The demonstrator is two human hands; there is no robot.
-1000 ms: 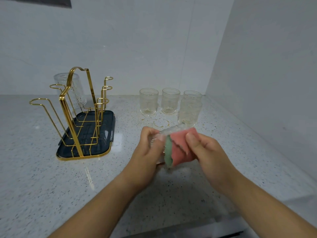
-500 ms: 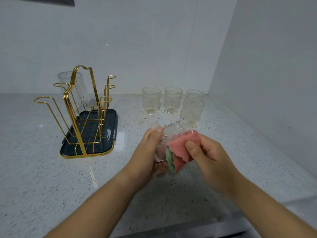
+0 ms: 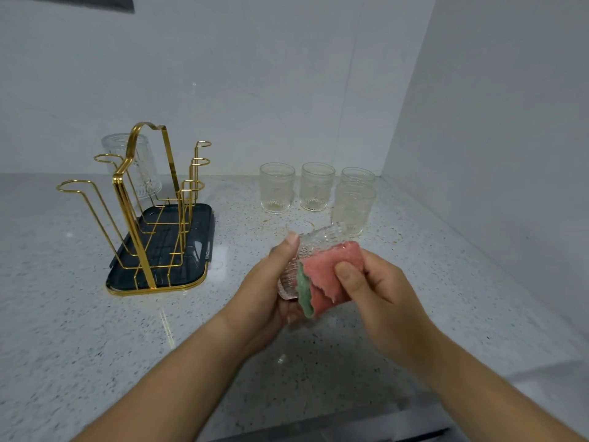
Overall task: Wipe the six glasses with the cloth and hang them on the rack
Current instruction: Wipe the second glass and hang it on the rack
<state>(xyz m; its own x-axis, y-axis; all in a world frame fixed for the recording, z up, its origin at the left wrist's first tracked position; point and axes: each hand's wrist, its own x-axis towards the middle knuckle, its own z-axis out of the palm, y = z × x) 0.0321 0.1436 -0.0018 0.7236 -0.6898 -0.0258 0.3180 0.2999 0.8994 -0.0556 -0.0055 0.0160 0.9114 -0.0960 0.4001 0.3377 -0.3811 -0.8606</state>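
My left hand (image 3: 271, 291) grips a ribbed clear glass (image 3: 306, 250), tilted on its side above the counter. A pink and green cloth (image 3: 322, 279) is wrapped over the glass's right side, and my right hand (image 3: 373, 288) presses it there with thumb on top. Behind them several more glasses stand upright: one at the left (image 3: 276, 188), one in the middle (image 3: 317, 186), one at the back right (image 3: 357, 176) and one in front of it (image 3: 352, 208). A gold wire rack (image 3: 140, 199) on a dark tray (image 3: 191, 266) stands to the left, with one glass (image 3: 134, 164) hung upside down at its far side.
The speckled grey countertop (image 3: 79, 330) meets a white wall behind and another wall on the right, forming a corner just past the standing glasses. The rack's near prongs carry nothing. The counter's front edge runs along the bottom.
Both hands have lifted the glass and cloth slightly up and away from me, and the glass has turned between my left fingers under the cloth.
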